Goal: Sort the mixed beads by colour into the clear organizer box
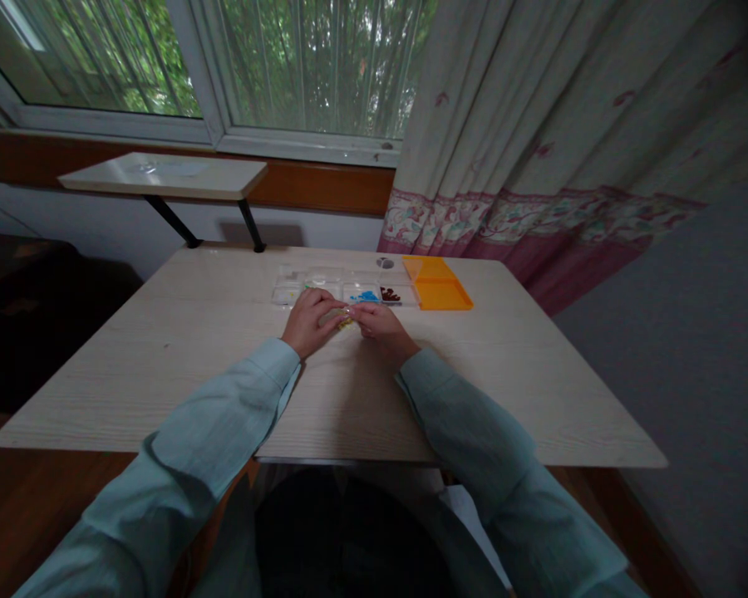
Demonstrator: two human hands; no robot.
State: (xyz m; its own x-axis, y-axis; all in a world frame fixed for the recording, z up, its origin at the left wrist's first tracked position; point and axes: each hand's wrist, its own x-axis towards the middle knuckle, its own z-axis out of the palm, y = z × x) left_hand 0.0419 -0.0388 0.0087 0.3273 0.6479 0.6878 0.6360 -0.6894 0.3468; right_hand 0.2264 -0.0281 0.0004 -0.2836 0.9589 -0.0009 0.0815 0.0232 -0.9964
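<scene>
My left hand point(307, 321) and my right hand point(380, 323) meet over the middle of the pale wooden table point(193, 349), fingers curled together. Between their fingertips sits a small yellowish object point(344, 317), too small to name. Just beyond the hands lies a clear compartment box point(324, 284) holding blue pieces point(366, 296) and dark red pieces point(390, 294). An orange lid point(437, 292) lies to the right of the box.
A small white side table point(162, 176) with black legs stands under the window behind the table. A patterned curtain point(536, 166) hangs at the right. Dark furniture point(31, 299) sits at the left.
</scene>
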